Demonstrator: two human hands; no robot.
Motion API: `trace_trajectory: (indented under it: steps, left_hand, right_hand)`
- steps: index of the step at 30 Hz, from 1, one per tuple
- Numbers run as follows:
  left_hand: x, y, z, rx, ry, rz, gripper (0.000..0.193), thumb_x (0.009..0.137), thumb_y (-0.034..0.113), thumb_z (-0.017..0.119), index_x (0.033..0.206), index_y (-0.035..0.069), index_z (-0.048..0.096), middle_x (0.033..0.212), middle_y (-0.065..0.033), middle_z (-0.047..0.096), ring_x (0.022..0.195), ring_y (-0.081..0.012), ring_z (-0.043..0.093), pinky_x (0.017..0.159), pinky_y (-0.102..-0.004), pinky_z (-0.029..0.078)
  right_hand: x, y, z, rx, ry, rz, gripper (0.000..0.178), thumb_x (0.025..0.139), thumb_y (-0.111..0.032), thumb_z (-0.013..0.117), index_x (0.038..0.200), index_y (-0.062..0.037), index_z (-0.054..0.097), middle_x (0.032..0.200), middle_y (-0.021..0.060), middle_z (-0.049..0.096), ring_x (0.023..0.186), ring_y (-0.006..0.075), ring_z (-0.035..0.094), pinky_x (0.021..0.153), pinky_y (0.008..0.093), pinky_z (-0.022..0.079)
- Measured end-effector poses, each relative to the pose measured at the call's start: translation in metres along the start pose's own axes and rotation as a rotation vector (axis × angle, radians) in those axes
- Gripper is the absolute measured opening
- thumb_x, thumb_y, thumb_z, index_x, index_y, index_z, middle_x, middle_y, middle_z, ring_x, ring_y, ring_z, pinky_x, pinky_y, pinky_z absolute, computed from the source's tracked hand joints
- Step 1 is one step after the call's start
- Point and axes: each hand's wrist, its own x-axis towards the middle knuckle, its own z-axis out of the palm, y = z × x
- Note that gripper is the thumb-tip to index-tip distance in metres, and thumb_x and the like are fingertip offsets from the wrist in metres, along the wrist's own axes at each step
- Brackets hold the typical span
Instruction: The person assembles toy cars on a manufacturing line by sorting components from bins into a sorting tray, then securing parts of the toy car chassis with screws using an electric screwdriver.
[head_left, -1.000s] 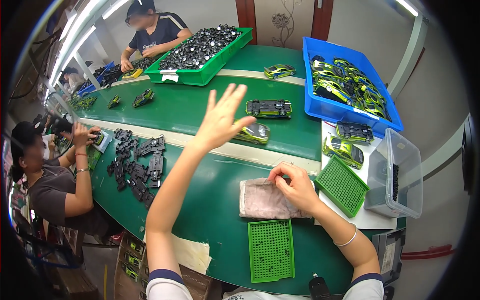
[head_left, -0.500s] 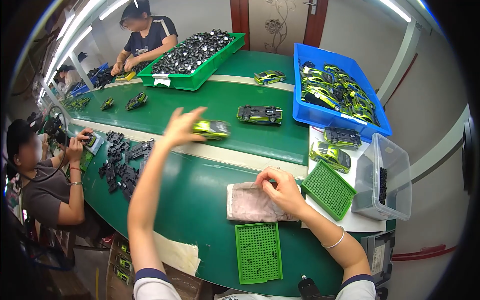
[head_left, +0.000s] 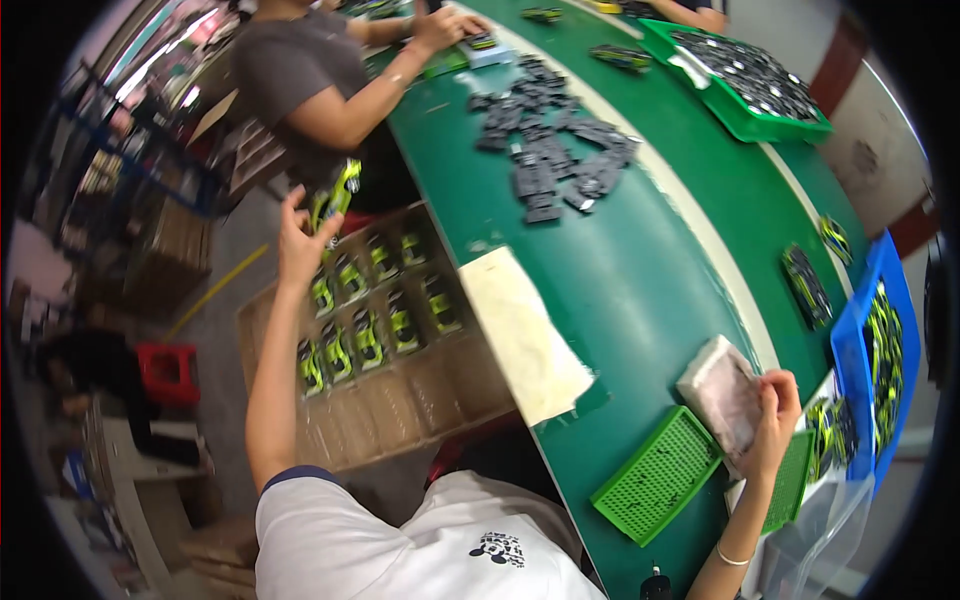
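My left hand (head_left: 300, 250) holds a yellow-green toy car (head_left: 340, 197) between thumb and fingers. The car is tilted, raised over the far side of an open cardboard box (head_left: 365, 425). Inside the box, several like toy cars (head_left: 367, 338) sit in rows. On the right, my right hand (head_left: 772, 418) rests by a folded pale pink cloth (head_left: 722, 392), thumb and fingertips pressed together. Whatever they may pinch is too small to make out. Beside the cloth lies a green perforated tray (head_left: 655, 478) with small dark bits in it.
Black plastic chassis parts (head_left: 545, 150) are heaped on the green table (head_left: 610, 270). A beige cloth (head_left: 525, 335) covers the table edge. Toy cars (head_left: 806, 287) lie along the belt, near a blue bin (head_left: 850, 345) and a green bin (head_left: 740, 120). A co-worker's arm (head_left: 350, 115) is at the far left.
The view has swung left and down. My left hand has taken a toy car from the belt to over the cardboard box. My right hand stays by the pink cloth, fingers still pinched.
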Motion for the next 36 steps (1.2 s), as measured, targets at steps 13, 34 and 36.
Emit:
trace_trajectory:
  steps: [13,34,36]
  left_hand:
    - [-0.199,-0.111,0.122,-0.254,-0.344,-0.527,0.079,0.068,0.036,0.076,0.121,-0.005,0.034,0.12,-0.0244,0.049,0.111,-0.0295,0.051,0.091,-0.0353,0.04]
    - [-0.057,0.054,0.157,-0.81,0.135,-0.004,0.028,0.089,0.009,0.053,0.114,0.002,0.043,0.108,-0.0099,0.054,0.099,-0.0155,0.051,0.091,-0.0278,0.04]
    - [-0.034,0.096,0.135,-0.67,-0.015,0.201,0.017,0.088,0.008,0.054,0.103,0.002,0.051,0.098,-0.0063,0.058,0.09,-0.0132,0.055,0.086,-0.0265,0.043]
  right_hand:
    - [-0.029,-0.074,-0.028,0.193,-0.507,-0.215,0.019,0.083,-0.02,0.061,0.089,-0.0055,0.05,0.086,0.0077,0.049,0.078,0.0162,0.047,0.078,0.0345,0.037]
    - [-0.143,-0.152,-0.026,0.031,-1.299,-0.281,0.031,0.093,-0.029,0.046,0.105,-0.0055,0.061,0.102,0.0106,0.059,0.097,0.0282,0.057,0.098,0.0539,0.027]
    - [-0.137,-0.107,-0.016,0.291,-1.251,-0.334,0.037,0.093,-0.035,0.044,0.102,-0.0038,0.062,0.094,0.0104,0.059,0.089,0.027,0.057,0.094,0.0515,0.03]
